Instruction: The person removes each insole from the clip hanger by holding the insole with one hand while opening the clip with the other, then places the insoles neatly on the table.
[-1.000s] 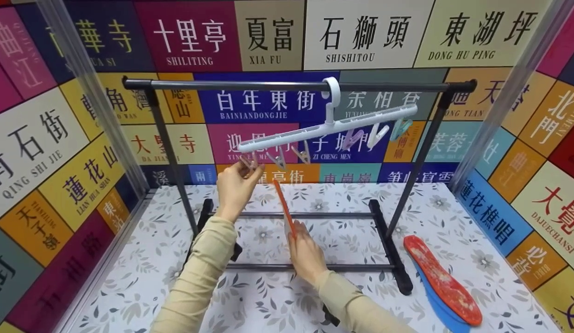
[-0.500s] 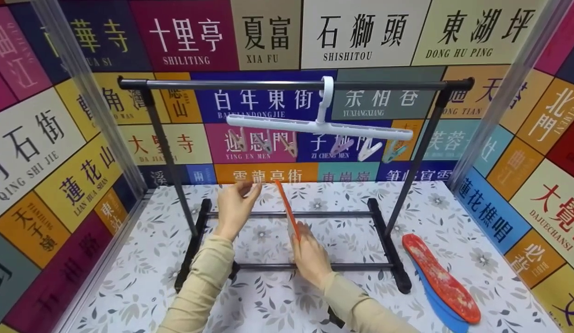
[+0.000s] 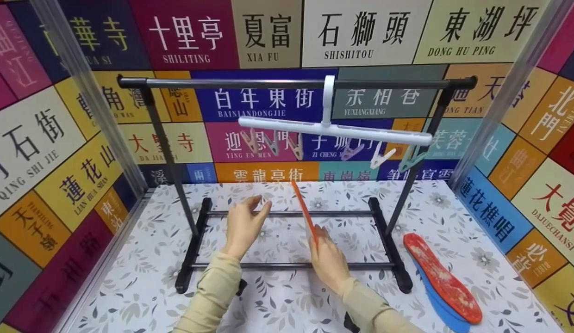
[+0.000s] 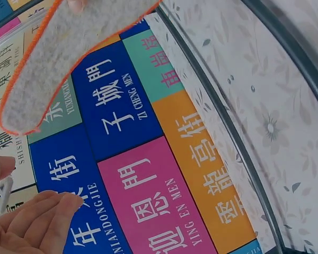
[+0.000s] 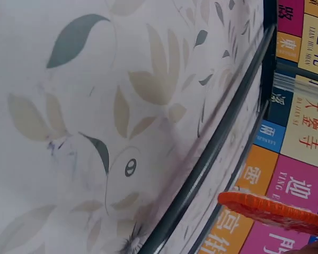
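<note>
In the head view my right hand (image 3: 328,261) holds an insole (image 3: 305,213) upright, its orange edge towards me. The left wrist view shows the insole's grey felt side (image 4: 58,58) with orange stitching round the rim. My left hand (image 3: 244,225) is in the air left of the insole, thumb and fingers apart with nothing between them. Above both hands a white hanger (image 3: 361,132) hangs from the rack's top bar by its hook, right end lower. Several clips dangle from it, among them a white clip (image 3: 382,155) and a green clip (image 3: 411,159).
A dark metal rack (image 3: 236,83) stands on the floral tabletop (image 3: 143,277), with two low bars between its feet. To the right lies a red patterned insole (image 3: 442,277), overlapping a blue one (image 3: 437,303). Walls covered in coloured sign panels (image 3: 361,37) close in the back and sides.
My left hand has let go of the leftmost clip and dropped lower. The hanger's left end swung up and its right end down. My right hand moved slightly right with the insole.
</note>
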